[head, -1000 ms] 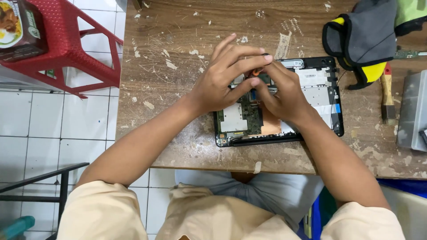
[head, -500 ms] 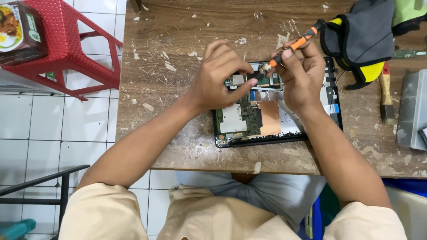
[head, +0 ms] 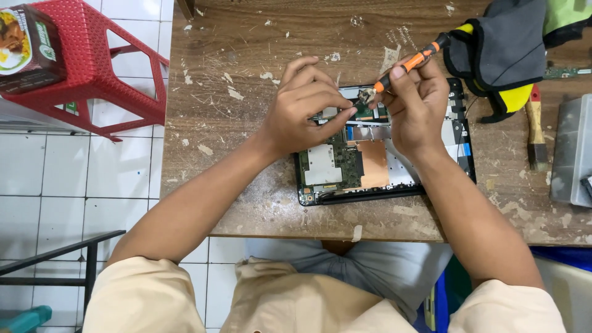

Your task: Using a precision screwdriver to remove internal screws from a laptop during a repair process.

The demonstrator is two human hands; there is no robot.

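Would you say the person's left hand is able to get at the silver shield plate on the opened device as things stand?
Probably yes: the left hand rests on the opened device just above the silver shield plate, which lies uncovered; the screwdriver is off to the right.

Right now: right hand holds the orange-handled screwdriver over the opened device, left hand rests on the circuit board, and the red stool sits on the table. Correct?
Not quite. The red stool stands on the tiled floor beside the table, not on it, as the head view shows. Right hand holding the screwdriver and left hand on the circuit board are right.

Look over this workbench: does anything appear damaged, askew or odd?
The worn wooden table is scratched and flecked with pale paint chips. The opened black tablet lies slightly askew, its green circuit board exposed. Nothing looks spilled.
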